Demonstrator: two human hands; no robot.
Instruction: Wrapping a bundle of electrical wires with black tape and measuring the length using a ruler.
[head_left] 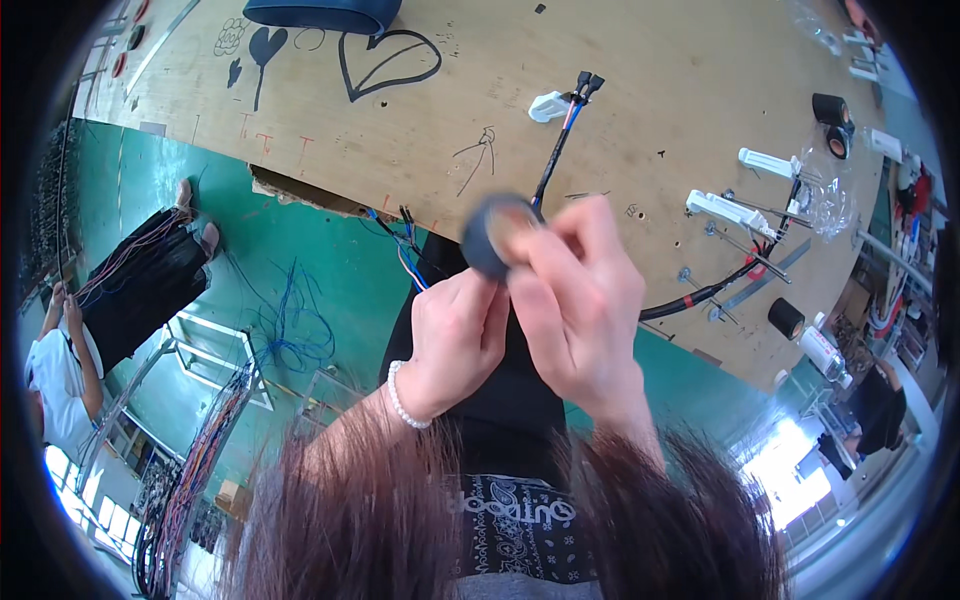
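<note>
In the head view, the right hand [585,300] is pinching a dark roll of tape [490,238] between thumb and fingers, which are curling closed around its rim. The roll is sitting just above both hands, over the near edge of the plywood board [640,90]. The left hand [458,335] is pressing against the right one, its fingers bunched tight at the roll's lower edge, seemingly gripping the tape end, though what lies between them is hidden. A white bead bracelet [402,398] is circling the left wrist. Both forearms are rising from the lower edge, meeting at the centre.

A black wire harness [556,150] is running across the board toward the hands, ending in small dark connectors [588,83]. White plastic clips [722,208] are standing on the board to the right, and two more black tape rolls [832,122] are resting near the far right edge. Black heart drawings [385,62] are marking the board's upper left.
</note>
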